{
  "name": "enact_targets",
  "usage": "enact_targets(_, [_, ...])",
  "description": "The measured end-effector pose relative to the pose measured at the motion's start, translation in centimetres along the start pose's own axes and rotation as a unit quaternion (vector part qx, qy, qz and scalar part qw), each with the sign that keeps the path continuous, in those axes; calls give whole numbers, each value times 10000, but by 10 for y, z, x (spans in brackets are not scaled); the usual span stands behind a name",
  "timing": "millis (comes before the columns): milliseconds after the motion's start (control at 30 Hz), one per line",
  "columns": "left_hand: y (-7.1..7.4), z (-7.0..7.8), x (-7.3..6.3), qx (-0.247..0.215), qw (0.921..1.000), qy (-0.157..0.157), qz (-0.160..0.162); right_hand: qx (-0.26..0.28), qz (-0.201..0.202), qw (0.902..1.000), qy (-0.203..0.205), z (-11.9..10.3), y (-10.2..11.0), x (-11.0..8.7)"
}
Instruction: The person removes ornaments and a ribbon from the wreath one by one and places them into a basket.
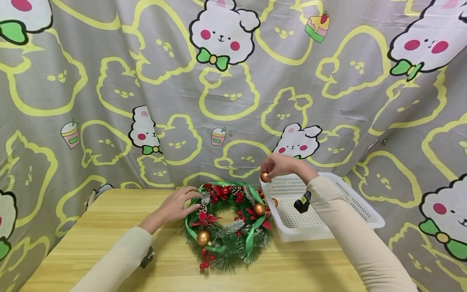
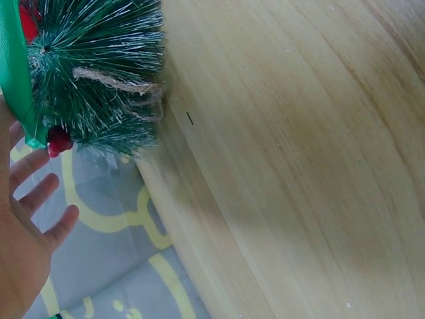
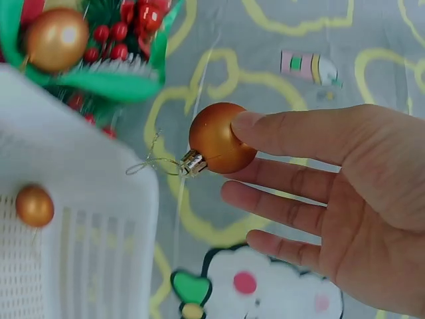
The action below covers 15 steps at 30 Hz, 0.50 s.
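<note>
A green Christmas wreath (image 1: 233, 259) lies on the table, trimmed with green ribbon (image 1: 250, 239), red berries, red poinsettias (image 1: 205, 218) and pine cones. Two gold baubles sit on it, one at the lower left (image 1: 203, 238) and one at the right (image 1: 259, 209). My left hand (image 1: 178, 205) is at the wreath's left side, its fingers spread and loosely extended by the greenery. Between thumb and fingers, my right hand (image 1: 282, 165) pinches a gold Christmas bauble (image 3: 222, 137) by its ball. The bauble's silvery cap and thin hanging loop (image 3: 143, 166) point away from the palm, over the basket's back left corner.
To the wreath's right stands a white plastic basket (image 1: 303, 234) with slotted walls. Another gold bauble (image 3: 34, 205) is inside it, near its left wall. The wooden table (image 1: 120, 211) backs onto a grey patterned curtain (image 1: 175, 89). A wrist camera (image 1: 303, 202) hangs below the right sleeve.
</note>
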<state>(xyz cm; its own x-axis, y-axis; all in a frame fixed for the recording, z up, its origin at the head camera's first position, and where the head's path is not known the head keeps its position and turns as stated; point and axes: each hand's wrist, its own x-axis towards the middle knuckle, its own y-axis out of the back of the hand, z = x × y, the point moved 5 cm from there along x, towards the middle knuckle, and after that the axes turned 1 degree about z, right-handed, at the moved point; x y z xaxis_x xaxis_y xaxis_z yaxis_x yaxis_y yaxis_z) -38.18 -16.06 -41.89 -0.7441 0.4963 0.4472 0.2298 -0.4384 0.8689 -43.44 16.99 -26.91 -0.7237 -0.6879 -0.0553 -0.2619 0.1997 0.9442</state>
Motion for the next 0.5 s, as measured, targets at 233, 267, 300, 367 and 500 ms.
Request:
enact_targets(233, [1, 0, 0, -7, 10000, 25, -29, -75, 44, 9988, -482, 40, -3, -14])
enact_targets(267, [1, 0, 0, -18, 10000, 38, -46, -81, 32, 9982, -592, 45, -5, -16])
enact_targets(300, [1, 1, 0, -13, 10000, 34, -48, -75, 29, 9974, -711, 50, -6, -18])
enact_targets(367, [1, 1, 0, 5, 10000, 17, -48, -72, 54, 9961, -879, 59, -9, -21])
enact_targets(500, [1, 2, 0, -5, 10000, -2, -47, -126, 134, 9944, -1045, 72, -14, -28])
